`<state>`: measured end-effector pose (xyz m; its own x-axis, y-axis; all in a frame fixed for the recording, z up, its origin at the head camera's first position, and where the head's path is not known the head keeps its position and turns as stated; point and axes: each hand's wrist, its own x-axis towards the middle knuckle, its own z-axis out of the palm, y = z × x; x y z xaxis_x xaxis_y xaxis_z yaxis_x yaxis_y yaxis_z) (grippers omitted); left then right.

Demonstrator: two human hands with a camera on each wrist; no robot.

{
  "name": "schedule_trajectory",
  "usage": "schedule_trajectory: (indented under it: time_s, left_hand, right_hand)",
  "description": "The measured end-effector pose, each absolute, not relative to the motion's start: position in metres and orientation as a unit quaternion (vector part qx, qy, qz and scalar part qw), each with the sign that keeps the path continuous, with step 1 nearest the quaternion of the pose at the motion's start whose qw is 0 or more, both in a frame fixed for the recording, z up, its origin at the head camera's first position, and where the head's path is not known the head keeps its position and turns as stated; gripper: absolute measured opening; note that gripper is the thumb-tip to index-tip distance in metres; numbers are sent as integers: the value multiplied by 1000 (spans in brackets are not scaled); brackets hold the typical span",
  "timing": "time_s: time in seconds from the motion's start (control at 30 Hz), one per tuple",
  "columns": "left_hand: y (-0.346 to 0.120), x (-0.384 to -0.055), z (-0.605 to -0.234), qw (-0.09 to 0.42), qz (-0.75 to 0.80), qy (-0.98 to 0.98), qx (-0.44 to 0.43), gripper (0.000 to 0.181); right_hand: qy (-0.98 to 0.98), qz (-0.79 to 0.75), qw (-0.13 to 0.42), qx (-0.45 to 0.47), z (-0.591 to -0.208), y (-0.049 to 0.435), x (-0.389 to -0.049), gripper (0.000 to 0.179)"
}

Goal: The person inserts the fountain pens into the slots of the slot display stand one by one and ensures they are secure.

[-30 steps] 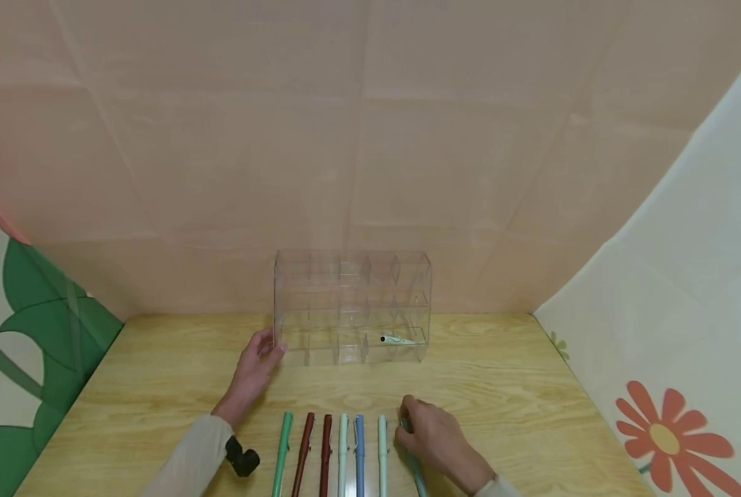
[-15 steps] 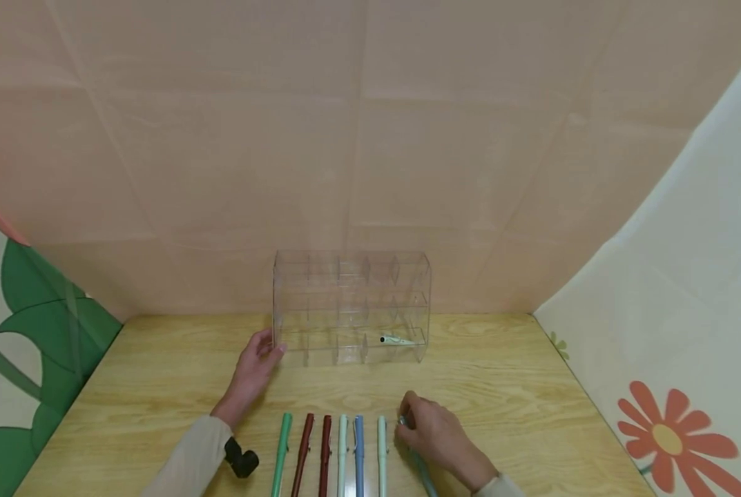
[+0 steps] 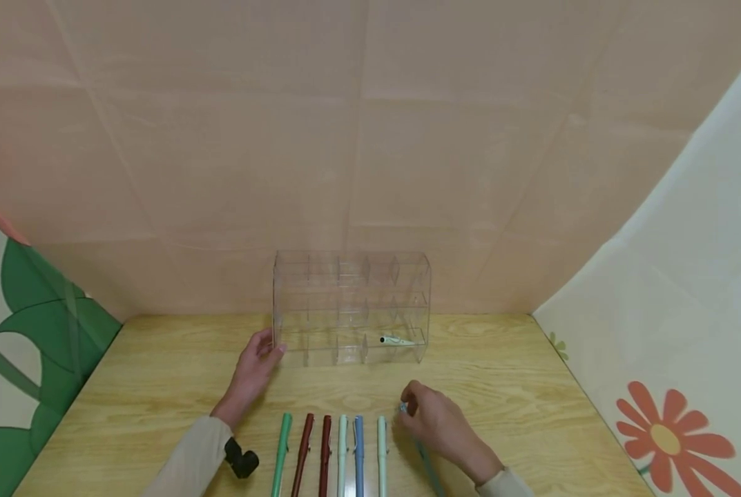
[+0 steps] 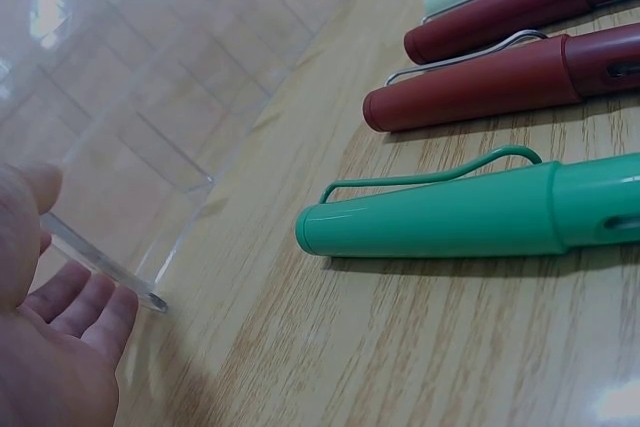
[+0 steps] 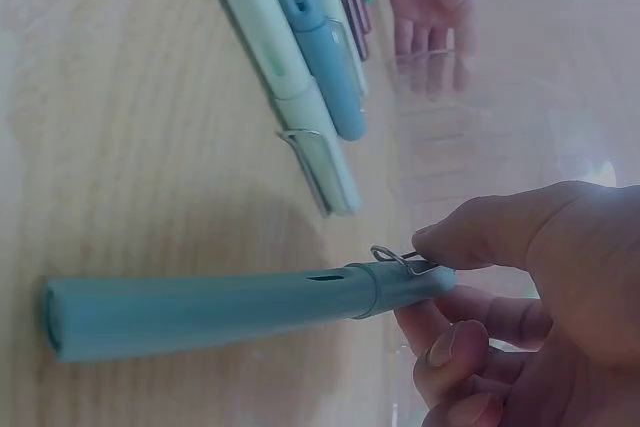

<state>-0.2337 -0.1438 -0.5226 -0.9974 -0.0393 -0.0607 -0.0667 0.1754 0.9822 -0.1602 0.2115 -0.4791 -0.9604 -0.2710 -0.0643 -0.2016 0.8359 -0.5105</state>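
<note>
My right hand (image 3: 438, 422) pinches a teal-blue pen (image 5: 220, 312) by its capped end, thumb at the metal clip. The pen's barrel slants back over the table. My left hand (image 3: 255, 376) holds the lower left side of a clear acrylic rack (image 3: 351, 304), thumb on one side of the edge and fingers on the other. Inside the rack, a pale green pen (image 3: 398, 340) lies in a bottom right compartment. In front of it lie a green pen (image 3: 281, 452), two dark red pens (image 3: 304, 452), a blue pen (image 3: 360, 452) and two pale green pens (image 3: 382, 452).
The rack stands near the back of the wood-grain table (image 3: 501, 373), before a plain pinkish cloth (image 3: 358, 138). A white sheet with a red flower (image 3: 664, 439) hangs at the right. Green printed leaves (image 3: 41, 310) border the left. A black device (image 3: 242, 459) sits on the left wrist.
My right hand has shifted slightly up and forward, bringing the teal-blue pen's capped end along. The left hand, the rack and the row of pens stay put.
</note>
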Motion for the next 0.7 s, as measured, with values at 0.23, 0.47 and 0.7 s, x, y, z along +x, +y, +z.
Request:
schedule_trajectory:
  time_s: [0.23,0.47,0.7]
  left_hand:
    - [-143,-234,-522,7,641,767,-34,57]
    - [-143,-232,-520,11,647,761,-42,57]
    - [-143,-234,-522,12,645,763,-39,58]
  right_hand:
    - [952,-274,63,-124,-467,212,-161,18]
    - [952,-280,46,-117,-459,213,-160,18]
    - [956,-270,16,-112,-448,212,-160,17]
